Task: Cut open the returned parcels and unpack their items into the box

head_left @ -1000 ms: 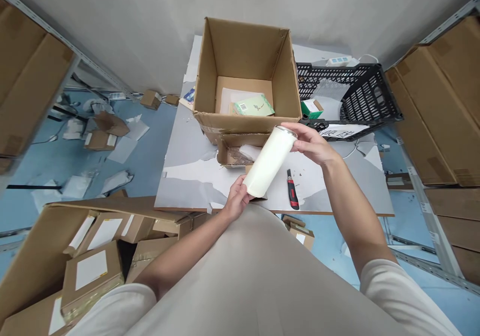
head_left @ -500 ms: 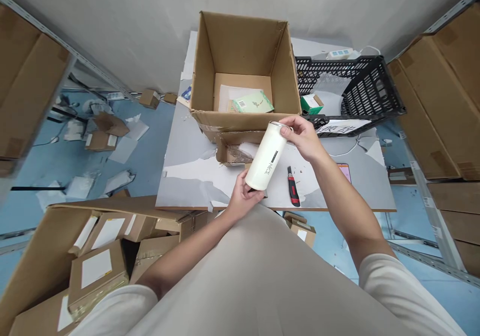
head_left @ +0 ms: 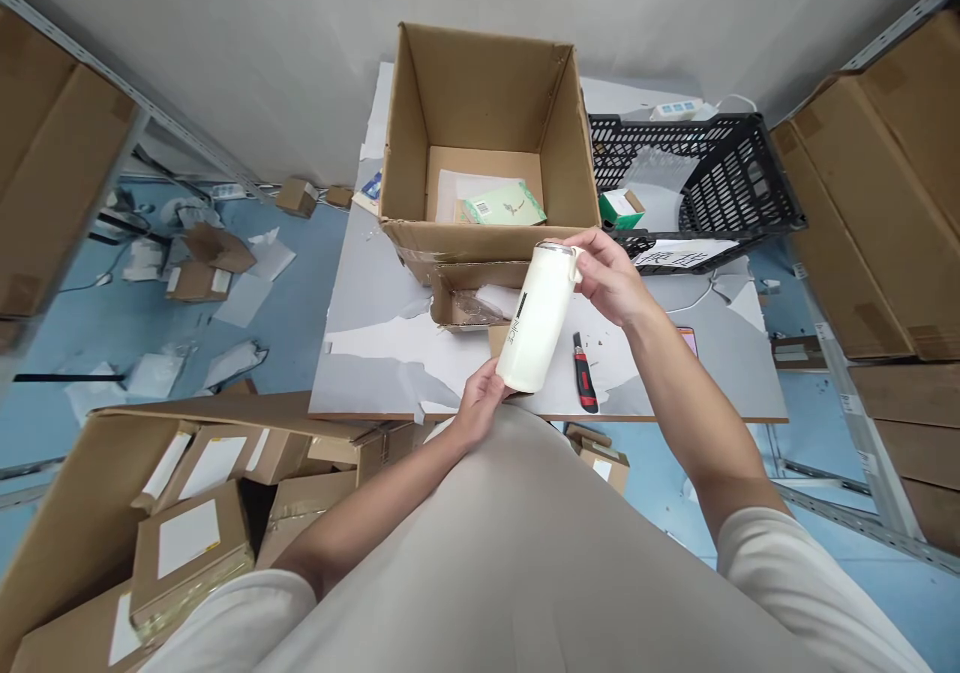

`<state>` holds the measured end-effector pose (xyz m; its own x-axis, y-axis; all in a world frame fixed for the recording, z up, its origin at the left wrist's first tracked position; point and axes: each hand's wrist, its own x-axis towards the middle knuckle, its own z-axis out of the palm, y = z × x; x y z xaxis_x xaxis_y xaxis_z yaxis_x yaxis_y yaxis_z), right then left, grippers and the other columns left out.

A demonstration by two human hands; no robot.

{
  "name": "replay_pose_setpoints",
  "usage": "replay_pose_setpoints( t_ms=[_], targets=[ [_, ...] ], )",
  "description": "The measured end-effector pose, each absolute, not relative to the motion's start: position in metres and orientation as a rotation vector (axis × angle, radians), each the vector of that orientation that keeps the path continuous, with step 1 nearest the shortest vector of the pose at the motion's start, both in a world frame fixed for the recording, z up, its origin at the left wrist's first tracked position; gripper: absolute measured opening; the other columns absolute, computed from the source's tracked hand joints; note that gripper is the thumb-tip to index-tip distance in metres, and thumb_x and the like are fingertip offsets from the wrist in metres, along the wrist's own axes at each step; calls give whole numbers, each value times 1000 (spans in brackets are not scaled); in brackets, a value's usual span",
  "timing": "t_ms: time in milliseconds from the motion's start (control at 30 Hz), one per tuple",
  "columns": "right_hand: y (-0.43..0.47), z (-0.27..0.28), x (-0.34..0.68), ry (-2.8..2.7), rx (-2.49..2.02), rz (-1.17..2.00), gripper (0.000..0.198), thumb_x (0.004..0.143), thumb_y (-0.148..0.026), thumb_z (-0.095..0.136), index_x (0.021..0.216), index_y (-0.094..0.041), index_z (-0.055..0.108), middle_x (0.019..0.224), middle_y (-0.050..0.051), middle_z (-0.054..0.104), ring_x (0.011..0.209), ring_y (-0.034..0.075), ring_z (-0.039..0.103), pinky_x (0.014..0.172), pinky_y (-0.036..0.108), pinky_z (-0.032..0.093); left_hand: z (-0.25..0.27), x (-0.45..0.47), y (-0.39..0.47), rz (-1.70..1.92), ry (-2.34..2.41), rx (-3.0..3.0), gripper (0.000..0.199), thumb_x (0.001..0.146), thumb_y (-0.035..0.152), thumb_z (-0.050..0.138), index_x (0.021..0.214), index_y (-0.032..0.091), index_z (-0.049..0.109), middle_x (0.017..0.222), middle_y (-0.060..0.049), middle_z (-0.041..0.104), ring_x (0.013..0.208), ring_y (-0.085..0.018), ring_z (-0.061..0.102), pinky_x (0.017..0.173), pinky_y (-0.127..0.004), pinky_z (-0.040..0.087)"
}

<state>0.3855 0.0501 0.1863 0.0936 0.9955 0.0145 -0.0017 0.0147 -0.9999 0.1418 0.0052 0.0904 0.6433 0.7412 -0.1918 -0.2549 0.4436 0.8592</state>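
Observation:
A cream-white insulated bottle (head_left: 538,321) with dark lettering is held tilted above the front of the table, its silver-rimmed top leaning away to the right. My right hand (head_left: 606,275) grips a small loop or tab near that top, fingers closed. At the lower end my left hand (head_left: 480,401) is closed on the base; some of its fingers are hidden behind the bottle. Behind the bottle sits a small open carton (head_left: 459,305) with clear plastic wrap inside. A red and black box cutter (head_left: 585,378) lies on the table to the bottle's right.
A large open cardboard box (head_left: 487,243) holds a pale green packet (head_left: 506,203). On its right is a black plastic crate (head_left: 742,178) with a green box (head_left: 621,209). A phone (head_left: 688,339) lies beyond my right forearm. Boxes fill a big carton (head_left: 202,408) at lower left.
The bottle has been rotated about its length, so the lettering has moved to its left side and the loop near the top now shows. Both hands still hold it.

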Motion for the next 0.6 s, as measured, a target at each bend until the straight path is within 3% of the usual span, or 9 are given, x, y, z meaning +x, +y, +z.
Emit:
replay_pose_setpoints(
  t_ms=[133,267,433,600],
  targets=[
    [55,179,380,-1037,-1282,1070,41,69,-53,74,87,-23,54,99,2,63,81,14,60,61,25,49,92,143,1,701,657,809,60,80,64,56,122,22,47,118,-9,59,101,-21,62,89,-40,51],
    [56,180,378,-1062,-1275,1005,39,70,-53,74,84,-23,54,86,-1,58,71,11,55,58,22,46,95,144,0,701,662,835,67,71,55,71,121,25,38,110,-6,61,95,-19,63,89,-42,51],
    [52,184,375,-1100,-1268,1070,41,70,-52,74,92,-24,52,96,0,61,74,12,57,56,22,45,93,141,1,696,661,876,63,73,63,65,116,22,42,112,-8,60,98,-20,62,86,-40,52],
    [45,183,375,-1112,-1255,1137,39,71,-49,73,94,-26,50,107,1,62,79,14,60,55,23,46,85,134,4,680,691,1040,65,77,56,65,127,21,41,120,-12,59,104,-20,60,85,-33,51]
  ],
)
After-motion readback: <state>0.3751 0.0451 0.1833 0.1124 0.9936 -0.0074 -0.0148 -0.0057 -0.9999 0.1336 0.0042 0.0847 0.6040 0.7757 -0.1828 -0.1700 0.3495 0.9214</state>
